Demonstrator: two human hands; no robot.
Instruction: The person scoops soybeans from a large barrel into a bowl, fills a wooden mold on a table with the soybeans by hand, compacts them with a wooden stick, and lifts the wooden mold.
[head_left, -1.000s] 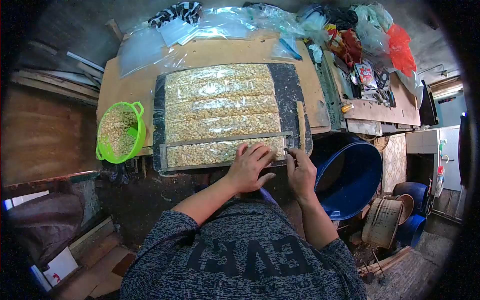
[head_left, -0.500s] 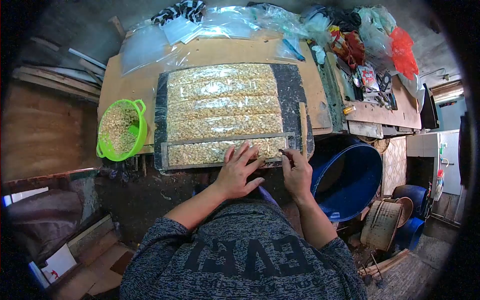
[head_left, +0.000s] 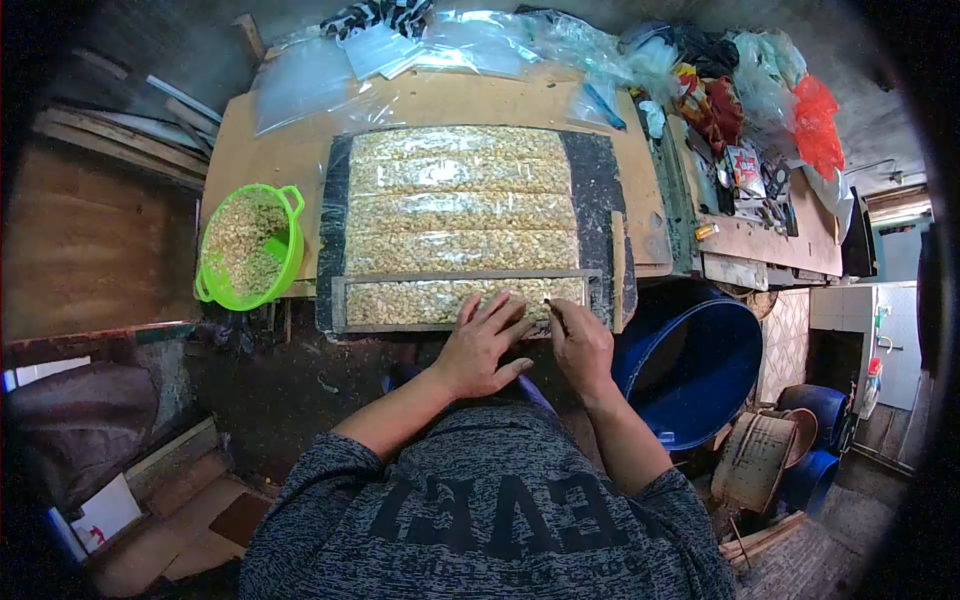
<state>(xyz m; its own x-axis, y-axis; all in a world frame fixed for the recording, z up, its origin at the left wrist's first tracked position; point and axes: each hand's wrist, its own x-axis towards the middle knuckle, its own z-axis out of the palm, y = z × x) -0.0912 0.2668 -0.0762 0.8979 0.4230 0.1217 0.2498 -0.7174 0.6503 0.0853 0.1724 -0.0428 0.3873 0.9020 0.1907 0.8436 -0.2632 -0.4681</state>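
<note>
Rows of pale, chip-like pieces lie under shiny clear plastic on a black board. The nearest row sits inside a thin rectangular frame. My left hand rests with its fingers spread on that row, close to the front edge. Just to its right, my right hand is closed in a pinch on a small dark object, whose tip meets the row's surface. The rest of that object is hidden by the fingers.
A green basket of similar pieces stands at the table's left. Clear plastic sheets lie at the back. A wooden stick is on the board's right edge. A large blue barrel stands below right, near my right arm.
My right hand has moved a little left along the framed row, with the small dark object still pinched. My left hand stays on the row. The view has shifted slightly.
</note>
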